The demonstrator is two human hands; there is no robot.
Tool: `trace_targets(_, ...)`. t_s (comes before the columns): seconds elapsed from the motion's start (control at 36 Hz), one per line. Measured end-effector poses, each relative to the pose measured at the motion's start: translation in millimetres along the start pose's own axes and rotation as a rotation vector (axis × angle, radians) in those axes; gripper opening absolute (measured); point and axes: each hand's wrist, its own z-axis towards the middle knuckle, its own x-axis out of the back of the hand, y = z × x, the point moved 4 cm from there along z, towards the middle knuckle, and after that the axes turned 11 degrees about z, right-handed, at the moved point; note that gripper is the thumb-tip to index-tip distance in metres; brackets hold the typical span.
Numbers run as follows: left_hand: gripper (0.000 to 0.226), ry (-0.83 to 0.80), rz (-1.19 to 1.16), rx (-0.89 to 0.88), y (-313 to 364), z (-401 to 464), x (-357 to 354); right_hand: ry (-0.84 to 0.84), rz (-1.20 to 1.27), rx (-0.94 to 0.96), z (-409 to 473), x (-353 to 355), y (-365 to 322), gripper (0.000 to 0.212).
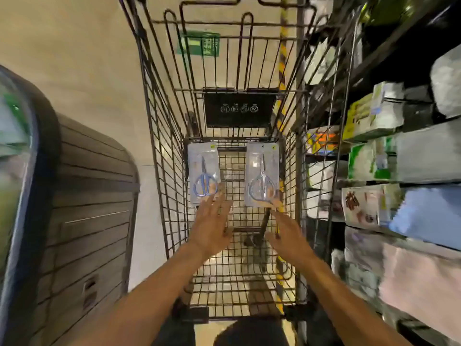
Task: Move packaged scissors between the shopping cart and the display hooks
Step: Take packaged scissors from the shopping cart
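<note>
A: Looking down into the wire shopping cart (172, 156). Two scissor packs inside, side by side, leaning at the far end of the basket under the black placard (239, 109).

B: Which pack is which?

A: The blue-handled pack (203, 172) sits at about 11 o'clock from the frame centre, against the cart's left wall. The silver-handled pack (262, 174) sits at about 1 o'clock, against the right wall. Bare wire grid between them; the two are apart.

B: Hands?

A: Both reach forward into the basket. Left hand (212, 228), grip spread, fingers straight; the fingertips (212, 196) lie over the lower right corner of the blue-handled pack, by the handle loops. Right hand (287, 236), grip also spread; its fingertips (275, 203) are at the bottom edge of the silver-handled pack. Motion blur; I cannot tell if either thumb is under a pack, or if the fingers truly touch.

B: Surroundings?

A: At 3 o'clock, store shelves (399, 183) stacked with boxed and bagged goods, all blurred. At 9 o'clock, a dark slatted unit (94, 221) with a glass-fronted curve beside it. At 12 o'clock, through the cart wire, a green sign (199, 43) on the floor and a yellow-and-black striped line (283, 58).
</note>
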Motion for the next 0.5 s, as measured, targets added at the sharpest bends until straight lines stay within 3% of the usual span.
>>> trace_targets(0.11, 0.08, -0.003, -0.114, 0.034, 2.2, 42.2, -30.6, 0.034, 0.161, -0.015, 52.4, -17.7, 34.7, 0.067)
trace_targets(0.28, 0.083, -0.03, -0.032, -0.021, -9.1, 78.1, -74.9, 0.214, 0.21, 0.058, 122.6, -49.9, 59.5, 0.081)
trace_targets(0.5, 0.074, 0.012, -0.036, -0.031, -22.7, 100.5, -87.4, 0.484, 0.284, 0.024, 184.7, -63.3, 76.4, 0.066)
